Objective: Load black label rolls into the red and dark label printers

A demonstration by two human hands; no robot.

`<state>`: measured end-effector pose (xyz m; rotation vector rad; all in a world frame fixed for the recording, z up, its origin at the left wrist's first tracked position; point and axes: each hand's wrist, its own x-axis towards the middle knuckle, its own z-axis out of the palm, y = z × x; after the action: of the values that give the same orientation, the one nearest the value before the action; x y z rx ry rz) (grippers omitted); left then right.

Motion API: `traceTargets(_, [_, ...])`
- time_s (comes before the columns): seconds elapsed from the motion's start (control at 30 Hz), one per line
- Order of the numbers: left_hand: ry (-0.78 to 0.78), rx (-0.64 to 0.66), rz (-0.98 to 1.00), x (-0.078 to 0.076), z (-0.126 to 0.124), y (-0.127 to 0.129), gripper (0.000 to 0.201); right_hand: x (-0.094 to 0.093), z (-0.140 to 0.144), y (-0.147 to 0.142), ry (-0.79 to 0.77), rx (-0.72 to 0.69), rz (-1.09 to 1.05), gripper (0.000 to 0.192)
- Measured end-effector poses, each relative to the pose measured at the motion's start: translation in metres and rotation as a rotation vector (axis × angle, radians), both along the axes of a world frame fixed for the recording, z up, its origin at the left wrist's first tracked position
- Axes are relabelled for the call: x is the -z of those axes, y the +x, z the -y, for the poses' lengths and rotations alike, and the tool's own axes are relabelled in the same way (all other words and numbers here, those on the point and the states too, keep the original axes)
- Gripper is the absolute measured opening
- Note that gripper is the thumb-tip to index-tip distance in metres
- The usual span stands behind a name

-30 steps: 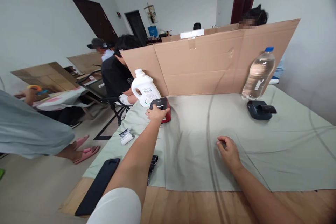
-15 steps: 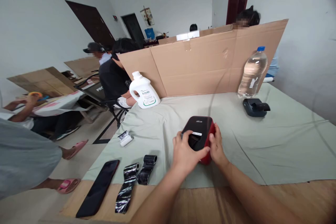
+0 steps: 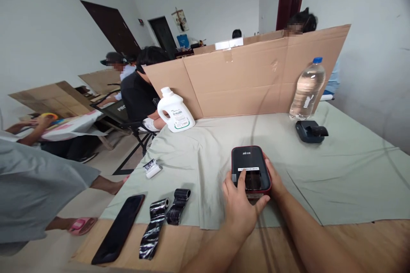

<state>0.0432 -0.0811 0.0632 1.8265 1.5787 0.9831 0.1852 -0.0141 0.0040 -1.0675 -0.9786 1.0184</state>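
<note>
A small black-topped device with red sides, probably a label printer, lies on the green cloth in front of me. Its top has a dark window and a white strip label. My left hand is closed about its front left corner, index finger on the top near the window and thumb by the front edge. Along the right side, my right hand grips it, its fingertips partly hidden behind the casing. Left of the hands lie two black shiny rolls, a nearer one and a smaller one, both partly unrolled.
A dark phone lies at front left, with a small white roll beyond it. A white jug and a water bottle stand before a cardboard screen. A dark device sits at right. Other people are nearby.
The device has turned to face me more squarely and shifted slightly right. My left hand moved right and down with it; my right hand stays at its side.
</note>
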Motion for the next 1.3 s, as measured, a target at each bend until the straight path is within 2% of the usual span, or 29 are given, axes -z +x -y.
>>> traceTargets(0.13, [0.002,0.062,0.069,0.001,0.004,-0.007,0.066,-0.004,-0.002,0.006,-0.03,0.005,-0.055,0.052])
traceTargets(0.2, [0.025,0.063,0.142,0.001,-0.001,-0.015,0.052,-0.009,0.001,0.011,-0.029,0.077,0.001,0.05])
traceTargets(0.27, [0.038,0.042,0.24,0.002,-0.012,-0.023,0.046,-0.017,0.007,0.014,0.038,0.14,0.133,0.048])
traceTargets(0.33, [-0.019,-0.002,0.354,0.002,-0.027,-0.03,0.049,-0.026,0.015,0.017,0.169,0.15,0.305,0.043])
traceTargets(0.4, [-0.138,-0.012,0.475,0.002,-0.044,-0.035,0.053,-0.034,0.022,0.018,0.296,0.104,0.469,0.038])
traceTargets(0.5, [-0.302,0.17,0.675,0.004,-0.063,-0.039,0.059,-0.04,0.026,0.017,0.402,0.003,0.66,0.031])
traceTargets(0.57, [-0.356,0.303,0.736,0.008,-0.069,-0.039,0.065,-0.041,0.026,0.017,0.416,-0.056,0.73,0.025])
traceTargets(0.6, [-0.364,0.331,0.733,0.01,-0.07,-0.04,0.069,-0.041,0.026,0.017,0.403,-0.083,0.752,0.021])
traceTargets(0.7, [-0.36,0.307,0.683,0.014,-0.072,-0.04,0.077,-0.04,0.025,0.019,0.325,-0.137,0.786,0.006])
traceTargets(0.73, [-0.363,0.299,0.679,0.014,-0.072,-0.039,0.077,-0.039,0.024,0.019,0.301,-0.146,0.786,0.009])
traceTargets(0.87, [-0.395,0.288,0.72,0.009,-0.076,-0.037,0.075,-0.035,0.024,0.02,0.246,-0.145,0.745,0.045])
traceTargets(0.93, [-0.412,0.29,0.749,0.006,-0.079,-0.036,0.074,-0.033,0.023,0.019,0.24,-0.147,0.73,0.057])
traceTargets(1.0, [-0.451,0.299,0.78,0.003,-0.081,-0.036,0.077,-0.032,0.023,0.018,0.239,-0.154,0.726,0.065])
traceTargets(1.13, [-0.559,0.322,0.839,0.001,-0.083,-0.037,0.098,-0.033,0.024,0.018,0.23,-0.173,0.71,0.076])
traceTargets(1.3, [-0.509,0.375,0.901,0.008,-0.083,-0.039,0.103,-0.032,0.025,0.016,0.208,-0.159,0.658,0.085])
